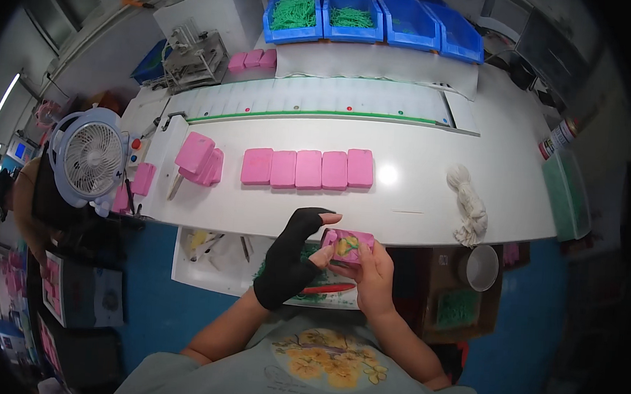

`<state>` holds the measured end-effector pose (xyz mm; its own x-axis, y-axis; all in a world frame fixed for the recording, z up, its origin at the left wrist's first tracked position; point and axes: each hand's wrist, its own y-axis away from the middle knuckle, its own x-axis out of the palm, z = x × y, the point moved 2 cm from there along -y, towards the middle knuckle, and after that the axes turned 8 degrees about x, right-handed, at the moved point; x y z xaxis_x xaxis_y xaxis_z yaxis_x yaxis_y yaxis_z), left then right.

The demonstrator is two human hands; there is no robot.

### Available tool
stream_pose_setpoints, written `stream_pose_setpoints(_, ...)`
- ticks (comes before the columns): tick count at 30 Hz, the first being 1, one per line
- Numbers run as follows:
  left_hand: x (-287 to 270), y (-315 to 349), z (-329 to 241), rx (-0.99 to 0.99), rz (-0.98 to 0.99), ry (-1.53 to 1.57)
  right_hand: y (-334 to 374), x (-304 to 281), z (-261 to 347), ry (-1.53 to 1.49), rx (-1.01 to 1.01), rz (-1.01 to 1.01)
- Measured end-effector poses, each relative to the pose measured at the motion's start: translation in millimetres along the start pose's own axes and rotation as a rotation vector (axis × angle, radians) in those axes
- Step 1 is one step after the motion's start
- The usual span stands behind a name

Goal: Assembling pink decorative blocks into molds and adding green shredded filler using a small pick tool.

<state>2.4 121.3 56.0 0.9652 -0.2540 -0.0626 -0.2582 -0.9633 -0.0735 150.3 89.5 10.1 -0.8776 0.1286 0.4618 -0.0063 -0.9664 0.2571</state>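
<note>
Patterned pink block in right hand

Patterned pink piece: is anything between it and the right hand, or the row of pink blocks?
Nothing visible separates the patterned pink piece from the right hand gripping it. Toward the row of pink blocks, only the left hand intrudes, its index finger extended.

Round glare on the white table

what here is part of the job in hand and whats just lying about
Seemingly part of the work:
pink piece with yellow and green on it, in right hand, left hand at its edge
row of five pink blocks

Seemingly just lying or standing about:
fan
white bundle
can
</note>
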Motion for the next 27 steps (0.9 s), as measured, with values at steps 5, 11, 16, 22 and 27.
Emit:
stream_pose_setpoints(5, 0, 0, 1, 0.359, 0.312, -0.131, 1, -1, 3, -0.229, 0.305, 0.184)
stream_pose_setpoints(11, -15, -7, 23, 0.36, 0.25, -0.391, -11, -11, 8, 0.079, 0.336, 0.2)
stream_pose_setpoints(16, -17, -10, 25, 0.418, 0.291, -0.35, -16, -22, 15, 0.339, 0.237, 0.218)
stream_pose_setpoints(22, -17, -11, 25, 0.384, 0.312, -0.33, -20, -24, 22, 0.45, 0.179, 0.257)
stream_pose_setpoints(27, -19, -11, 22, 0.378, 0.304, -0.345, -23, -23, 19, 0.477, 0.18, 0.318)
